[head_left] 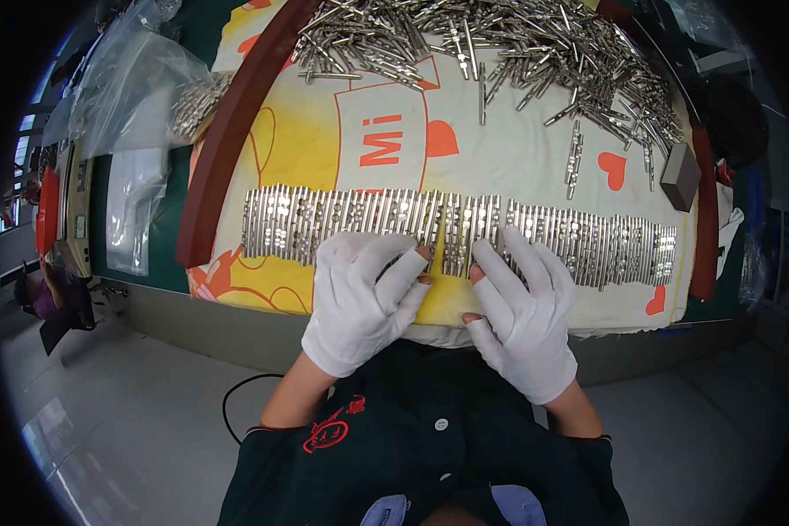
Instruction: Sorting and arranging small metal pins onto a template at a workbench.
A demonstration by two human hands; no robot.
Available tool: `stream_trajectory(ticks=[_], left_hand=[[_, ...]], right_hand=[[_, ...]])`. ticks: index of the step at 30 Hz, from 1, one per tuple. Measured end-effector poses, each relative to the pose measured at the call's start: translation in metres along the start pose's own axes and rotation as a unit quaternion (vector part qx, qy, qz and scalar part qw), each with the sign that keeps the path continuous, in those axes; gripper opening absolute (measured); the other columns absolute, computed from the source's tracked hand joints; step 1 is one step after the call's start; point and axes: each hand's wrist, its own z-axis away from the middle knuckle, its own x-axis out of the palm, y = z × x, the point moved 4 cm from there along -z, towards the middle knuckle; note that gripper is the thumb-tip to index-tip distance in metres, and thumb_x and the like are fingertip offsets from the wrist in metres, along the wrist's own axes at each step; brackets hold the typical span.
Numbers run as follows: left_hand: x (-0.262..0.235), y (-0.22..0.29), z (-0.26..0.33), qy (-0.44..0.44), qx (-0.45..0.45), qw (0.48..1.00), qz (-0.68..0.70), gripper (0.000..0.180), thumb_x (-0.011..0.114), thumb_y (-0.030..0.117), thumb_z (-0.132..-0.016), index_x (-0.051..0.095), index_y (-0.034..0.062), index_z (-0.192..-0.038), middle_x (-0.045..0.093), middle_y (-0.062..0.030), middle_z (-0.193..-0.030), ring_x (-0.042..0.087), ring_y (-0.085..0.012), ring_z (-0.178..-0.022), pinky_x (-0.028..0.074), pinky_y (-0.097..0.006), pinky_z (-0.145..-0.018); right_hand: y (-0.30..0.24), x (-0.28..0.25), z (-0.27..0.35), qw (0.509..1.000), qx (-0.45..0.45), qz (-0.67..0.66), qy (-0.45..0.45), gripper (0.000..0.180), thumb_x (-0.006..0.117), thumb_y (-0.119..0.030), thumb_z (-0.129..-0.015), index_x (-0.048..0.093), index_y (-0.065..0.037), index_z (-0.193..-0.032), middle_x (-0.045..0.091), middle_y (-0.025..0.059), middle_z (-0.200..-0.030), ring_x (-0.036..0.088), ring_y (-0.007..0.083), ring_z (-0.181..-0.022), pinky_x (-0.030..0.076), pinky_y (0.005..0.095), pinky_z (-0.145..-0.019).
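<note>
- Far left on the counter (140,302) I see clear plastic bags (127,88), one with a few metal pieces in it, lying outside the dark red rail (237,123).
- A printed cloth (359,131) covers the work area; across its near part runs a row of metal pins (324,223), side by side and touching.
- My left hand (364,298), in a white glove, lies flat and spread on the row's near edge, fingers resting on the pins, gripping nothing.
- Between my hands a narrow gap splits the row near its middle.
- My right hand (526,316) is likewise spread flat, fingertips on the right stretch of the row, holding nothing.
- I judge the step in hand to be evening up the row; next calls for pressing both halves together gently, without tipping any pin.
- Far right, a loose pile of pins (535,53) and a small grey block (680,175).
</note>
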Motion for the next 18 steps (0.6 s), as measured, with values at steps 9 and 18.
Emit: stream_trajectory(ticks=[9,18], left_hand=[[-0.0004,0.0023,0.0026,-0.011,0.017,1.0,-0.001,0.043,0.077,0.014,-0.072,0.061,0.0123,-0.112,0.057,-0.0023,-0.111,0.054,-0.0254,-0.097,0.043,-0.042,-0.086],[-0.0004,0.0034,0.0016,-0.022,0.024,0.999,-0.003,0.041,0.076,0.015,-0.071,0.062,0.0133,-0.11,0.057,-0.0026,-0.112,0.054,-0.0257,-0.097,0.043,-0.042,-0.086]], right_hand=[[-0.0085,0.0035,-0.0037,0.999,-0.021,0.028,-0.016,0.052,0.075,-0.022,-0.07,0.061,-0.001,-0.116,0.052,0.0124,-0.138,0.041,0.0348,-0.133,0.03,0.0523,-0.106],[-0.0068,0.0008,-0.0025,0.999,-0.026,0.028,0.003,0.048,0.074,-0.023,-0.072,0.063,-0.002,-0.114,0.053,0.0115,-0.137,0.04,0.0335,-0.134,0.029,0.0525,-0.107]])
